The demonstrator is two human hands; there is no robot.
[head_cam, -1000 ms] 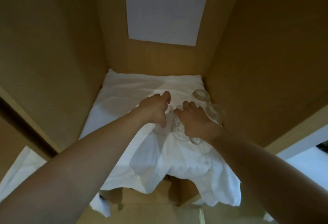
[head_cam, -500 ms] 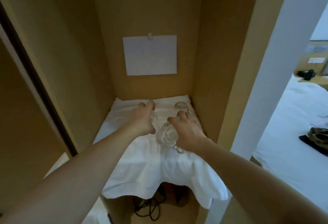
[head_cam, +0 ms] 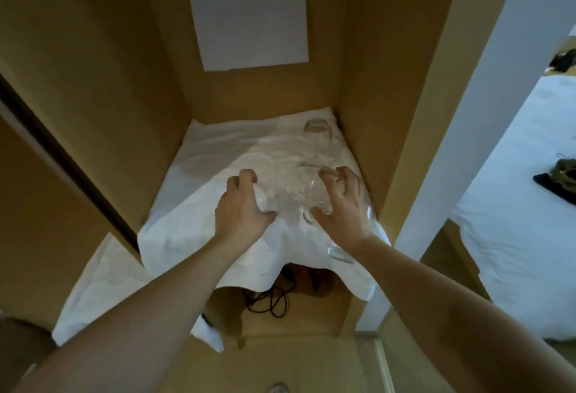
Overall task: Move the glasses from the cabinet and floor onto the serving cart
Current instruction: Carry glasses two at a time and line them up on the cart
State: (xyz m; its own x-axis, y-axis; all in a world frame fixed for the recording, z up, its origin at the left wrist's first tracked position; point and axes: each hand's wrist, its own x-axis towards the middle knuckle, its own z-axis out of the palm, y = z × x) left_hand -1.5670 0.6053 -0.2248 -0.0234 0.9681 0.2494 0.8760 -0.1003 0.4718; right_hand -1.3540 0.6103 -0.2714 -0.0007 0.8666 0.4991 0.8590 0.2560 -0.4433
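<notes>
Inside the wooden cabinet, a white cloth (head_cam: 199,205) covers the shelf. My left hand (head_cam: 241,209) curls its fingers and thumb round a clear glass (head_cam: 274,196) at the middle of the shelf. My right hand (head_cam: 343,205) grips a second clear patterned glass (head_cam: 313,193) right beside it. A third glass (head_cam: 316,131) stands at the back right corner of the shelf. Something clear and glassy (head_cam: 339,255) shows under my right wrist at the cloth's front edge. The serving cart is out of view.
Cabinet walls (head_cam: 367,96) close in on both sides, and a white paper sheet (head_cam: 249,22) hangs on the back wall. Black cables (head_cam: 271,299) lie below the shelf. A white post (head_cam: 467,131) and a bed (head_cam: 523,205) are to the right.
My view has pulled back from deep inside the cabinet. Both hands have closed round glasses and shifted a little toward the shelf's right and front.
</notes>
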